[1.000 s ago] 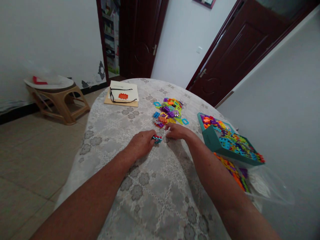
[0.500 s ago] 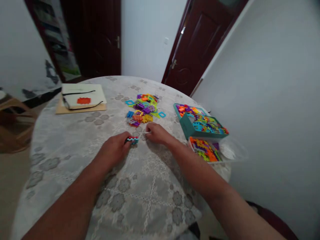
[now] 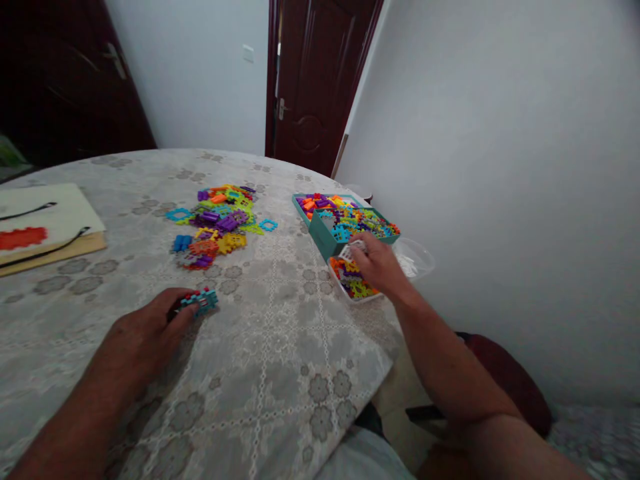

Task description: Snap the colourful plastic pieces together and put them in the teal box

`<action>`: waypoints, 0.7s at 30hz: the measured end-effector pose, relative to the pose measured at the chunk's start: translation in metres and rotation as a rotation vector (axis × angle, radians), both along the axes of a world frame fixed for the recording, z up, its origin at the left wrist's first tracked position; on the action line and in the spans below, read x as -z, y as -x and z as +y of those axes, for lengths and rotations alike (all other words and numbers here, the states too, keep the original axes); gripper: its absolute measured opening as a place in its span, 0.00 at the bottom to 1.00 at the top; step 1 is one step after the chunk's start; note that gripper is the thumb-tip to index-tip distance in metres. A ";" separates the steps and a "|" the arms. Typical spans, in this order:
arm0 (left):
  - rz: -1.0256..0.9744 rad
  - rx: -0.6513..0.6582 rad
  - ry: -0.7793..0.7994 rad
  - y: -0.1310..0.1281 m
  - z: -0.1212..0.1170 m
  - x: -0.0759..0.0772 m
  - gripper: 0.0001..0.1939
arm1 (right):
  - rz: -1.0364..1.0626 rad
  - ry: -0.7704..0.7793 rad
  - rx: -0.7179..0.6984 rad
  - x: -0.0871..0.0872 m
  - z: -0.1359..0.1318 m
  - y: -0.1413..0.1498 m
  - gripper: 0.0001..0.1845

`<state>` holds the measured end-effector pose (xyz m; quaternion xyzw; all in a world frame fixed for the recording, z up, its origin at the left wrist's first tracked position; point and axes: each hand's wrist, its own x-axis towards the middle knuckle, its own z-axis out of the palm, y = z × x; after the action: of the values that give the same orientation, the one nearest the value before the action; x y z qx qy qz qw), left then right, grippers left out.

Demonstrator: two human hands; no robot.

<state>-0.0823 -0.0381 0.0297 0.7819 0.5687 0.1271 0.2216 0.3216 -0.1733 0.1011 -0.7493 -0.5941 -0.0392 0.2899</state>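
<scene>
My left hand is closed on a small stack of interlocking plastic pieces, blue-green with some red and white, close to the tabletop. Over on the right, my right hand pinches a white lattice-like plastic piece. It is above a clear plastic tub filled with orange, green and purple pieces. Just behind that hand stands a green box full of mixed coloured pieces. A heap of loose coloured pieces lies on the table beyond my left hand.
A patterned cloth covers the round table. At the left lies a pale board with a red piece and black-armed glasses on it. A clear container of white pieces sits by the wall. A dark red seat stands at lower right.
The view has swung to the right. My right hand has moved from near the left hand over to the tub at the right. My left hand still holds its pieces.
</scene>
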 end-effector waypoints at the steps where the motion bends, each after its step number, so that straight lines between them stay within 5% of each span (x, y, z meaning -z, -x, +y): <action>1: -0.025 0.009 -0.012 0.000 0.000 0.001 0.21 | -0.033 -0.016 0.118 -0.002 -0.007 -0.024 0.15; 5: -0.107 0.029 -0.020 0.000 0.002 0.006 0.19 | -0.201 -0.003 0.424 0.002 -0.026 -0.111 0.19; 11: -0.260 0.092 0.002 -0.005 -0.006 0.004 0.24 | -0.327 0.145 0.576 0.031 -0.045 -0.188 0.23; 17: -0.389 0.074 0.087 -0.007 -0.013 0.000 0.25 | -0.323 -0.065 0.515 0.071 -0.042 -0.219 0.24; 21: -0.384 0.086 0.087 -0.006 -0.013 -0.001 0.25 | -0.270 0.049 0.614 0.067 -0.038 -0.208 0.22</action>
<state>-0.0762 -0.0514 0.0307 0.7566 0.4872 0.2395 0.3645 0.5292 -0.2114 0.0337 -0.8881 -0.3743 -0.2095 0.1653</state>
